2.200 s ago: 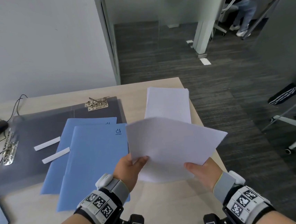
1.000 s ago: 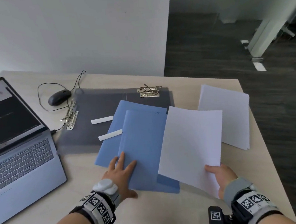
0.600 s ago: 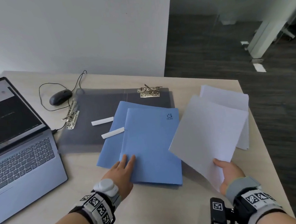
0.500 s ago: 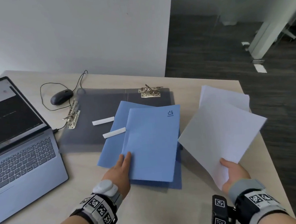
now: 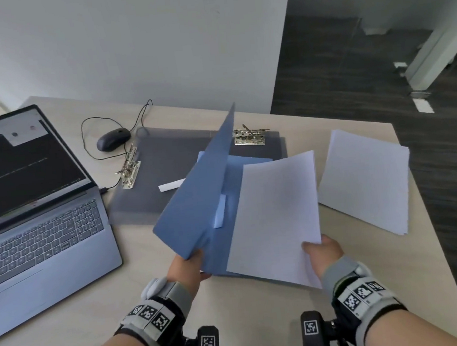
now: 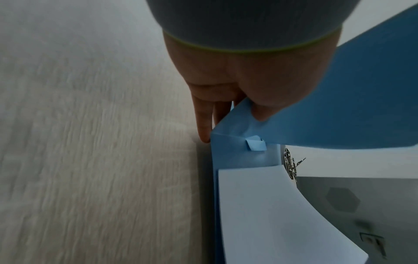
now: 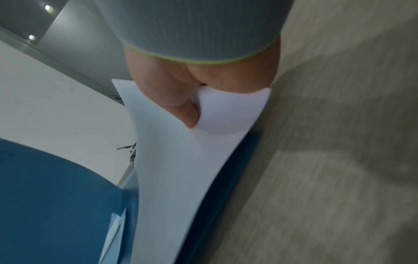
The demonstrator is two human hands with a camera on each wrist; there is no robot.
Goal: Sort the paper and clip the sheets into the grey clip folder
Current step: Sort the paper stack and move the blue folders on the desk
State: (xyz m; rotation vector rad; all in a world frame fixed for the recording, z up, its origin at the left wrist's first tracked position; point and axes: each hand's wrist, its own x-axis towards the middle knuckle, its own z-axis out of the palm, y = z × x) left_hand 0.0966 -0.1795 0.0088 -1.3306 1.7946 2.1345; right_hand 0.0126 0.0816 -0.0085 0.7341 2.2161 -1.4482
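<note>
Fingers of the left hand [image 5: 187,268] curl at the near corner of a blue folder cover [image 5: 197,203], thumb on its inner face and fingers behind it, pinching the cover and holding it raised and tilted open to the left. In the left wrist view the thumb [image 6: 260,107] presses the blue sheet while two fingers [image 6: 204,121] reach down beside the folder's edge to the tabletop. The right hand [image 5: 323,253] pinches the near right corner of a white sheet [image 5: 276,218] — thumb on top, the other fingers hidden beneath — and the right wrist view shows the paper bending round the thumb [image 7: 187,114].

Both forearms reach forward from the near edge of the table [image 5: 70,341], wrists low, each wearing a strap with square markers.

The white sheet lies over the open blue folder's inner right leaf [image 5: 217,246], its near edge lifted off the surface. A small pale blue tab [image 5: 220,211] sits near the fold. A second blue folder [image 5: 248,161] lies under the first, and both overlap the grey clip folder [image 5: 166,173], which lies open and flat further back, with one metal clip [image 5: 129,171] at its left edge and another [image 5: 249,137] at its far edge; a white strip [image 5: 171,185] rests on it. A stack of white paper [image 5: 365,182] lies to the right, apart from the folders. A laptop [image 5: 29,206] stands open at the left, a wired mouse [image 5: 113,139] behind it.
</note>
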